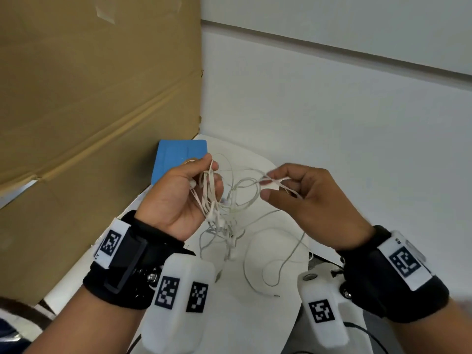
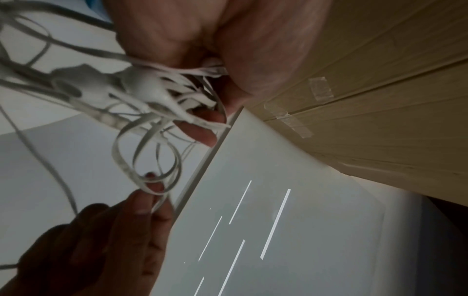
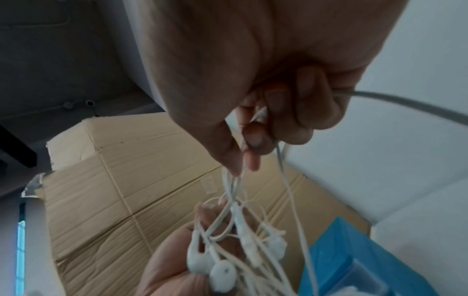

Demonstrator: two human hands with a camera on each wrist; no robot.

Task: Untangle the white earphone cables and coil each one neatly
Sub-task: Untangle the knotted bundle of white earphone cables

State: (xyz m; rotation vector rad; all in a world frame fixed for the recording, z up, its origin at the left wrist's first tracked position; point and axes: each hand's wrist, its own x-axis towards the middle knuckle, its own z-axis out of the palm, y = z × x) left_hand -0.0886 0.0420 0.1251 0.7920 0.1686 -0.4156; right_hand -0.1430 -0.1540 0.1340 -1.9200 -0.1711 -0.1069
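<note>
A tangle of white earphone cables (image 1: 227, 213) hangs in the air between both hands above the white round table (image 1: 258, 328). My left hand (image 1: 204, 175) grips a bunch of flat cables and earbuds (image 3: 222, 274) in its curled fingers. My right hand (image 1: 268, 183) pinches one strand of the tangle between thumb and forefinger, level with the left hand. In the left wrist view the earbuds (image 2: 144, 86) and looped flat cables (image 2: 149, 176) dangle from the left fingers, and the right fingertips (image 2: 142, 202) hold a loop. Loose cable ends trail onto the table (image 1: 273, 277).
A large cardboard sheet (image 1: 89, 98) stands at the left. A blue box (image 1: 176, 154) sits behind the left hand on the table. White walls (image 1: 357, 123) close the back and right. A dark cable (image 1: 367, 330) runs off the table's right edge.
</note>
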